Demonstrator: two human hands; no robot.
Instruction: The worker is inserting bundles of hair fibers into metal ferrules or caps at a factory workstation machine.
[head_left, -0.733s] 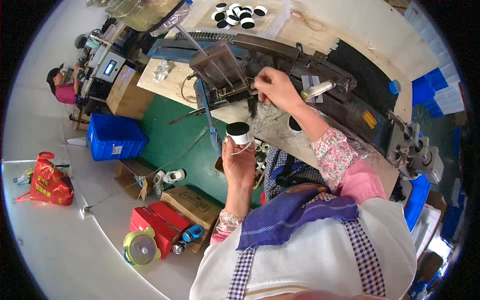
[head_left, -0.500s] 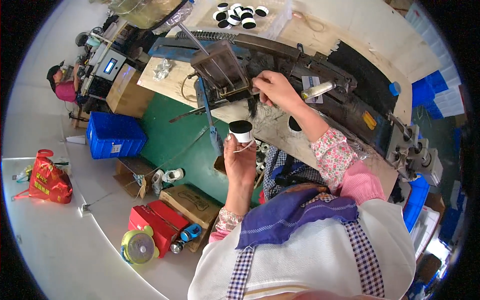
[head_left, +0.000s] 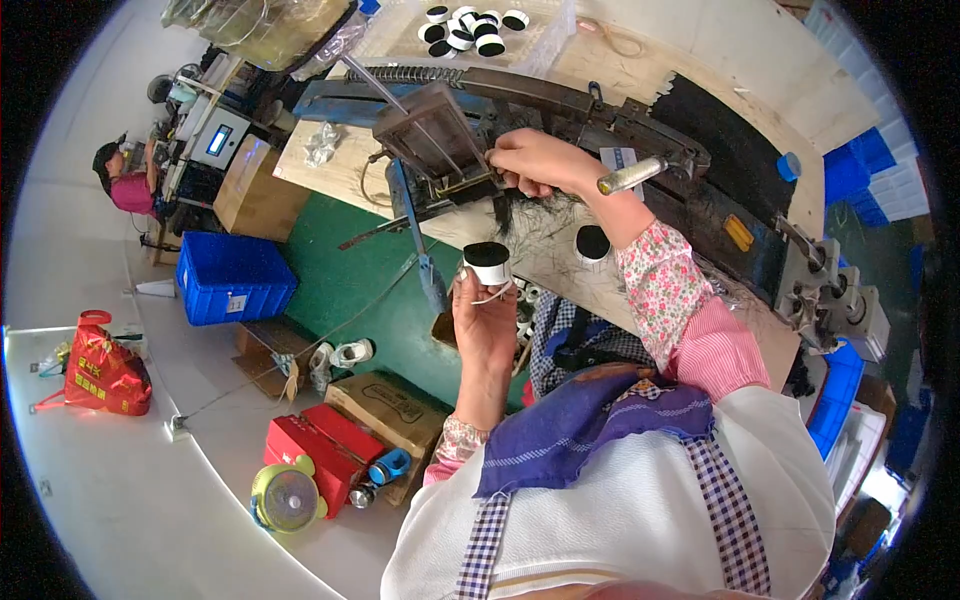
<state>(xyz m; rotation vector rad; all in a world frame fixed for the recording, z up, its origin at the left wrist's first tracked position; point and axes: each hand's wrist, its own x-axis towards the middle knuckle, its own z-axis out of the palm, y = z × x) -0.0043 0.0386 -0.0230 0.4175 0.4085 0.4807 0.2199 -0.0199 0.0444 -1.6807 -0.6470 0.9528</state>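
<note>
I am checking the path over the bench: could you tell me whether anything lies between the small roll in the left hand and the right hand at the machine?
Nothing solid does. The left hand holds the roll below the right hand; only loose dark fibres hang between them.

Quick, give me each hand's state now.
Left hand: closed on a small white spool with a black top.
Right hand: closed, pinching black fibres at the machine.
</note>
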